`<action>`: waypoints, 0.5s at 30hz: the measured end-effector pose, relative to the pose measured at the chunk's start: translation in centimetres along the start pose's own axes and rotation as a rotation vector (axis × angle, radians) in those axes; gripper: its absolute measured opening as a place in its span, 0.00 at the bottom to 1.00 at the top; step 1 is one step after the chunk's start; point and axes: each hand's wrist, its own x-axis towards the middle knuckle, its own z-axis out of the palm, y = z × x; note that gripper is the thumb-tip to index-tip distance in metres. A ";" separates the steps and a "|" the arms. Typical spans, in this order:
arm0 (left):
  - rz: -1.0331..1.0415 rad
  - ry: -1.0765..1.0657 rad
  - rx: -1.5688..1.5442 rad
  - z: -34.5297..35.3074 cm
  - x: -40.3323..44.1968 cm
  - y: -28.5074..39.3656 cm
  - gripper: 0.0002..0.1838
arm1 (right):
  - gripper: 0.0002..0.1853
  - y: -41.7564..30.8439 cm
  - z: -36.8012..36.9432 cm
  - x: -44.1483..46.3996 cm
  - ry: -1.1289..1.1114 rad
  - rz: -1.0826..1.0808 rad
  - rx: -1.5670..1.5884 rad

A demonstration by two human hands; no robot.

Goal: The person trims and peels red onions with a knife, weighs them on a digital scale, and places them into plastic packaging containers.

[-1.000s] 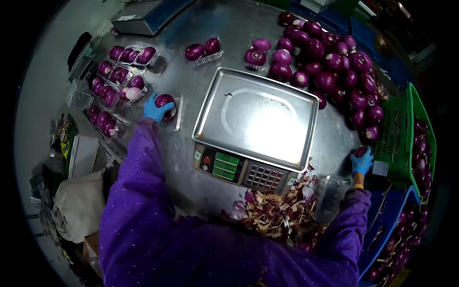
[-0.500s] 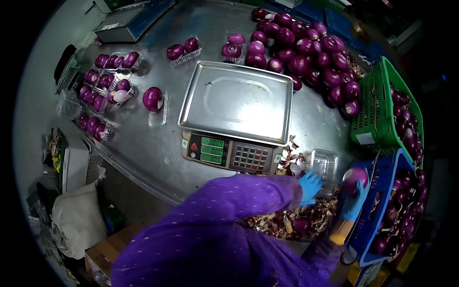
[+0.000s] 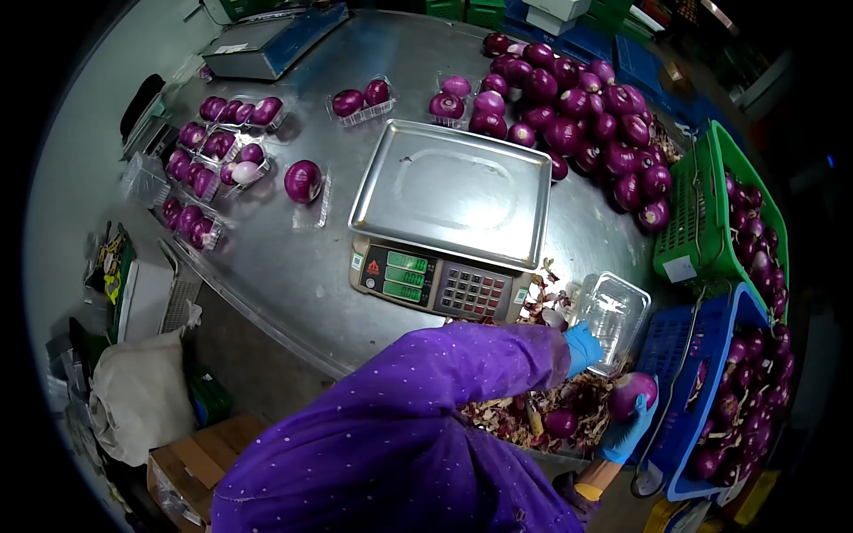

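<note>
My left hand (image 3: 583, 349), in a blue glove, grips the near left edge of a clear plastic tray (image 3: 627, 309), which has no onion in it. My right hand (image 3: 627, 433), gloved in blue too, is closed around a large red onion (image 3: 631, 396) just below the tray's near end. Beneath the hands lies a heap of dry onion skins (image 3: 506, 416), with another red onion (image 3: 560, 423) in it. To the left of the tray stands a digital scale (image 3: 444, 282) with a bare metal pan (image 3: 458, 191).
Packed onion trays (image 3: 191, 178) stand at the table's left. A big pile of red onions (image 3: 577, 111) covers the back right. A green crate (image 3: 684, 226) and a blue crate (image 3: 668, 342), both holding onions, line the right edge. One large onion (image 3: 303, 181) sits left of the scale.
My right hand has brought the onion left and down, away from the blue crate's rim. The plastic tray has shifted slightly and turned, with my left hand at its edge. The whole view has shifted slightly.
</note>
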 end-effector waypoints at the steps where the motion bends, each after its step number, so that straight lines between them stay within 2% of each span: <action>1: 0.016 0.045 -0.021 -0.5 -0.1 -0.1 0.08 | 0.41 -0.2 0.2 0.4 0.002 -0.009 -0.001; 2: -0.009 -0.018 -0.003 -1.4 -0.4 0.2 0.10 | 0.41 -0.3 0.3 0.9 0.005 -0.018 -0.001; 4: -0.018 0.052 -0.005 -6.3 -2.9 0.5 0.11 | 0.42 -1.2 1.0 1.5 -0.001 -0.064 -0.016; 6: -0.083 -0.028 -0.091 -11.5 -5.6 -0.3 0.11 | 0.43 -4.0 4.3 1.1 -0.025 -0.122 0.004; 7: -0.121 0.066 -0.027 -13.4 -7.3 -1.1 0.12 | 0.44 -5.0 6.0 1.1 -0.028 -0.155 0.016; 8: -0.123 0.251 0.033 -15.2 -9.0 -2.2 0.11 | 0.48 -5.4 7.3 1.8 -0.075 -0.171 -0.001; 9: -0.181 0.133 0.064 -16.1 -9.8 -3.9 0.09 | 0.50 -7.6 11.2 1.0 -0.130 -0.180 -0.012; 10: -0.211 0.359 0.210 -15.9 -11.4 -6.0 0.07 | 0.50 -8.0 13.3 1.6 -0.224 -0.229 -0.022; 11: -0.290 0.259 0.245 -17.1 -12.5 -7.5 0.06 | 0.49 -8.2 15.8 1.8 -0.307 -0.231 -0.021; 12: -0.458 0.083 0.263 -19.1 -13.2 -8.2 0.07 | 0.48 -8.6 18.3 1.7 -0.358 -0.248 -0.140; 13: -0.415 0.266 0.314 -17.2 -14.8 -10.8 0.08 | 0.46 -7.8 20.5 2.7 -0.458 -0.329 -0.186; 15: -0.467 0.327 0.308 -16.1 -16.0 -13.0 0.08 | 0.46 -7.3 26.2 2.9 -0.639 -0.243 -0.238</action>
